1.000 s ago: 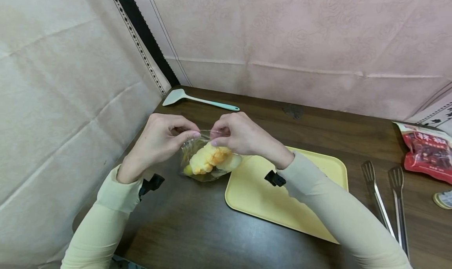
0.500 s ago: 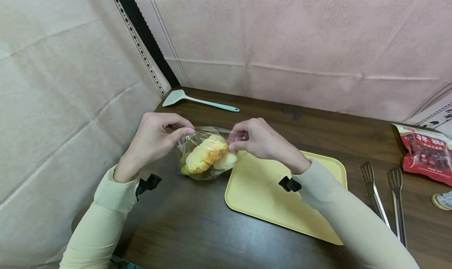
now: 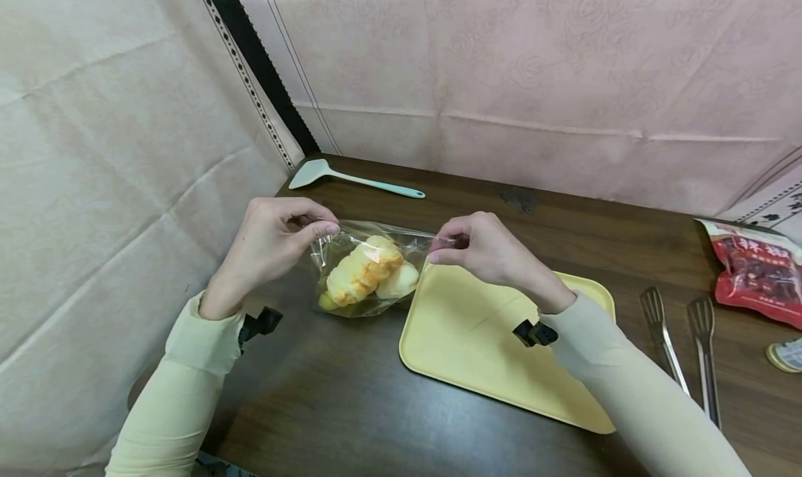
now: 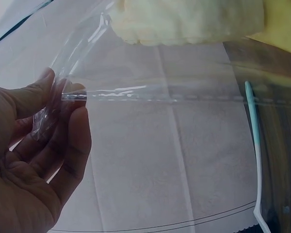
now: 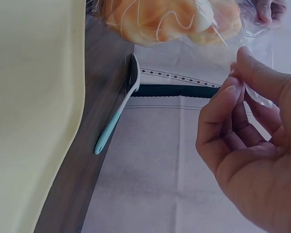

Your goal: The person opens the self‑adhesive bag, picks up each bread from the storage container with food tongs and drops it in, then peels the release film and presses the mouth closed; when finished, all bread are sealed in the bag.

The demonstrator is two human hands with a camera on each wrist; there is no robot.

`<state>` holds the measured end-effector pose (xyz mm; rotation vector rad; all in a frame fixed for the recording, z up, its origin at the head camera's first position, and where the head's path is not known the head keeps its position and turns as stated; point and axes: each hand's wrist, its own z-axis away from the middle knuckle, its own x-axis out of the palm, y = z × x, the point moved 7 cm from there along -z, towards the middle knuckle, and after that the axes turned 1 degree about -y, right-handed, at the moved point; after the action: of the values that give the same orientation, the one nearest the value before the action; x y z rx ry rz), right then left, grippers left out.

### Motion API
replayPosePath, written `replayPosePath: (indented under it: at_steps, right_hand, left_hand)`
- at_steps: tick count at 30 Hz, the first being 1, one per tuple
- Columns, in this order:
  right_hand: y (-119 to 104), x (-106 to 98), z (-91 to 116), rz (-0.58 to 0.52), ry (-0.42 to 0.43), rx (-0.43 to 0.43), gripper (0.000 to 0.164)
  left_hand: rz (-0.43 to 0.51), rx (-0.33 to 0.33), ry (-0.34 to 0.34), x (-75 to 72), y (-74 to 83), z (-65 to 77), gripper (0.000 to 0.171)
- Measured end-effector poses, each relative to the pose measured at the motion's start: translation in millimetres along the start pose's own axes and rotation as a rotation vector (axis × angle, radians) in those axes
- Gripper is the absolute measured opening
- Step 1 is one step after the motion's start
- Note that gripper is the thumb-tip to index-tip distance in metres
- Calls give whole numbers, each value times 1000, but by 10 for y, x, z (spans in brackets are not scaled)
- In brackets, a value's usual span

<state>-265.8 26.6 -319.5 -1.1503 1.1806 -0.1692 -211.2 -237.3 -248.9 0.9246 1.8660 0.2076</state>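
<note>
A clear plastic bag (image 3: pixel 413 239) is stretched between my two hands, its top edge nearly level. Inside it lie a golden bread roll (image 3: pixel 360 271), a paler round piece (image 3: pixel 399 280) and a small yellow-green thing (image 3: pixel 326 301) at the lower left. My left hand (image 3: pixel 276 244) pinches the bag's left top corner between thumb and fingers; the left wrist view shows the film bunched there. With thumb and fingertips my right hand (image 3: pixel 485 251) pinches the right top corner, above the yellow tray's far left part. In the right wrist view the bread (image 5: pixel 155 19) shows a browned, white-striped side.
A yellow tray (image 3: pixel 464 331) lies under my right forearm. Behind the bag is a pale blue spatula (image 3: pixel 357 177). To the right are two metal forks (image 3: pixel 664 338), a red snack packet (image 3: pixel 755 268) and a small lidded jar (image 3: pixel 786 355). Cloth walls stand left and behind.
My right hand has moved to the right, away from the left hand, which shifted slightly left. The bag's top edge has gone from gathered to stretched out, and more of the bread shows.
</note>
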Motion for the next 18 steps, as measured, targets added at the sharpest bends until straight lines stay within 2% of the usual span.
replayPosePath:
  at_steps: [4,11,18]
  right_hand:
    - [31,-17,33,-35,20,1,4]
    - [66,-32,69,-64,55,18,4]
    - [25,16,113,-32,128,-27,6]
  left_hand:
    - [6,-5,-3,-1,-29,6,6]
    - [39,-57,-58,-6,-152,60,14]
    - [71,-52,-18,-80,-191,152,11]
